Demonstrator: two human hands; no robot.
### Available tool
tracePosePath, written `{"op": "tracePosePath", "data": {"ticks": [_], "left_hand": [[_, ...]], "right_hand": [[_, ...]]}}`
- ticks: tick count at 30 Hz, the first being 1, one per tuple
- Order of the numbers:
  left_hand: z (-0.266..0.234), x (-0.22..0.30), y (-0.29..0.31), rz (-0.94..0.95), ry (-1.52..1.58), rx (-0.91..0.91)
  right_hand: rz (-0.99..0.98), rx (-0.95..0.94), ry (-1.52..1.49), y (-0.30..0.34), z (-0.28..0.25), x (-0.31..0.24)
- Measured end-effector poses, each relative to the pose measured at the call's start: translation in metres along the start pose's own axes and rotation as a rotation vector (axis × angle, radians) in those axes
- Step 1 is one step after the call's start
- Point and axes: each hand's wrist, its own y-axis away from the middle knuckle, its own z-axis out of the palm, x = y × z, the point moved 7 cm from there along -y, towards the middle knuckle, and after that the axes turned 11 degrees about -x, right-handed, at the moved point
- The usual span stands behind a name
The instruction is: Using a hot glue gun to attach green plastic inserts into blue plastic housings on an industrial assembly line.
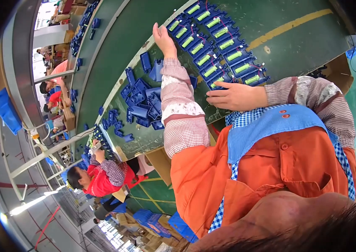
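Two rows of blue plastic housings (218, 32) lie side by side on the green worktable (270, 50), each with a light-green battery cell (227, 44) and thin red wires. My left hand (164, 41) is at the left side of the rows, near their far end, fingers stretched out and holding nothing. At the near end of the rows my right hand (237, 96) rests with straight fingers pointing left, its uppermost finger beside the last battery cell. Whether it touches that housing I cannot tell. My left forearm hides part of the table between the rows and a heap of empty blue shells (140, 98).
Smaller blue parts (112, 117) lie beyond the heap to the left. A co-worker in a red vest (106, 180) sits at the same table on the left. A cardboard box (340, 71) stands at the right edge, and a yellow tape strip (289, 29) crosses the tabletop.
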Motion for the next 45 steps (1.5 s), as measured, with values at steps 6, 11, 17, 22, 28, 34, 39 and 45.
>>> {"op": "tracePosePath", "data": {"ticks": [6,11,17,22,28,34,39,45], "left_hand": [[0.011,-0.016,-0.003,0.063,-0.199,-0.066],[0.027,-0.005,0.003,0.113,-0.309,-0.062],[0.037,-0.005,0.003,0.049,-0.254,-0.086],[0.052,-0.015,-0.003,0.062,-0.257,-0.110],[0.069,-0.052,-0.012,0.205,-0.310,-0.146],[0.104,-0.085,-0.018,0.252,-0.304,-0.223],[0.123,-0.106,-0.028,0.297,-0.264,-0.302],[0.093,-0.091,-0.020,0.242,-0.179,-0.448]], "right_hand": [[0.119,-0.137,0.138,-0.021,0.024,0.011],[0.168,-0.186,0.144,-0.018,0.029,0.019],[0.185,-0.180,0.104,-0.010,0.030,0.024],[0.201,-0.145,0.069,-0.001,0.033,0.032],[0.284,-0.107,0.004,-0.006,0.072,0.052],[0.385,-0.084,-0.015,0.000,0.111,0.069],[0.461,-0.073,-0.056,0.001,0.124,0.079],[0.503,-0.034,-0.105,0.007,0.132,0.080]]}}
